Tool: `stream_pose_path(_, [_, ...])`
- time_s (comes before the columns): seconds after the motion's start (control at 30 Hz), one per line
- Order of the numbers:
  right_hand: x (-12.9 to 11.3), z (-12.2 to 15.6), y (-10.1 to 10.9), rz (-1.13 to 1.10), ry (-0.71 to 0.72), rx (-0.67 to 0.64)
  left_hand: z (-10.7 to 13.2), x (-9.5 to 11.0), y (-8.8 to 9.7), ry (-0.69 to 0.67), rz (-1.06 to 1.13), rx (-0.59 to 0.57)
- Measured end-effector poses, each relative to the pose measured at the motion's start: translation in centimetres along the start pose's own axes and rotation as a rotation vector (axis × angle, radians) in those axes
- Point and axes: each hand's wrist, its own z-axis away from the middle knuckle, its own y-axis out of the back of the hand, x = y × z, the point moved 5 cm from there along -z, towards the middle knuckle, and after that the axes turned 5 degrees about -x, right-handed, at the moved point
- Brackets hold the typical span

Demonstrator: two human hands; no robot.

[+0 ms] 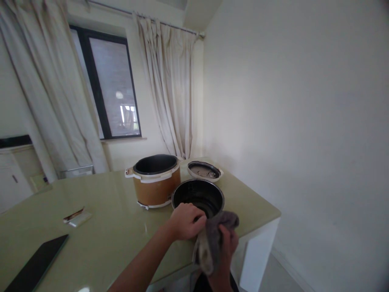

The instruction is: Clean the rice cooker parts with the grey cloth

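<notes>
A black inner pot [198,197] stands near the front edge of the greenish table [121,227]. My left hand [184,222] is curled over the pot's near rim and grips it. My right hand [227,245] is closed on a grey cloth [212,239], which hangs beside the pot's front right. Behind the pot stands a brown cooker body [155,180] with a cream rim, open on top. Its lid [204,170] lies flat on the table to the right.
A black tablet [36,265] lies at the table's front left, and a small white object [77,217] rests beyond it. The table's right edge drops off close to the pot. Curtains and a dark window are behind; a white wall is on the right.
</notes>
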Motion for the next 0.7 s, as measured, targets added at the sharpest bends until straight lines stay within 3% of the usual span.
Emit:
stream_pose_path(0.1, [-3.7,2.9,-1.9,0.182,0.283,-0.113,-0.3,-0.1,0.3,0.008,0.089,-0.005])
stream_pose_path(0.2, [-5.5,2.0,-1.5,0.206,0.397,-0.145,-0.2,-0.4,0.7,-0.02,0.254,0.065])
stream_pose_path(0.27, [-5.7,0.3,0.0,0.148,0.396,-0.151,0.7,-0.2,1.3,-0.103,0.419,0.223])
stream_pose_path(0.33, [-5.9,-1.5,2.0,0.096,0.403,-0.129,2.3,0.2,1.6,-0.169,0.575,0.458])
stream_pose_path(0.4, [-6.7,-3.2,4.0,0.07,0.447,-0.088,4.3,1.0,1.1,-0.149,0.708,0.715])
stream_pose_path(0.47, [-8.3,-4.8,5.1,0.041,0.536,-0.11,6.2,2.0,-0.3,-0.062,0.853,0.892])
stream_pose_path(0.57, [-11.1,-6.7,4.2,-0.084,0.732,-0.454,7.9,3.0,-3.3,0.128,1.075,0.893])
stream_pose_path(0.63, [-12.1,-7.8,3.0,-0.153,0.78,-0.72,9.7,1.8,-5.0,0.363,1.135,0.913])
stream_pose_path(0.7, [-12.1,-9.3,2.1,-0.137,0.728,-0.84,12.4,-0.9,-6.4,0.615,1.131,1.013])
